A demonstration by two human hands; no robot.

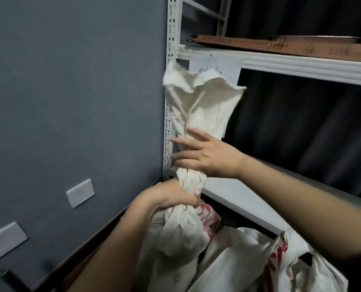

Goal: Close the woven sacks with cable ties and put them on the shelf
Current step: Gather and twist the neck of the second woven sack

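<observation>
Left hand (173, 197) is gripping the gathered neck of the woven sack (185, 228), fist closed around it. Right hand (204, 154), fingers straight, is pressing on the neck just above, beside the shelf (245, 199) upright.

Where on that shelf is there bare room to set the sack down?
The grey shelf board behind the right hand shows bare, bordered by the white upright post at left and the dark curtain behind. Lower right is crowded with more sacks. The upper shelf already holds flat cardboard. The left hand grips the sack's neck.
</observation>
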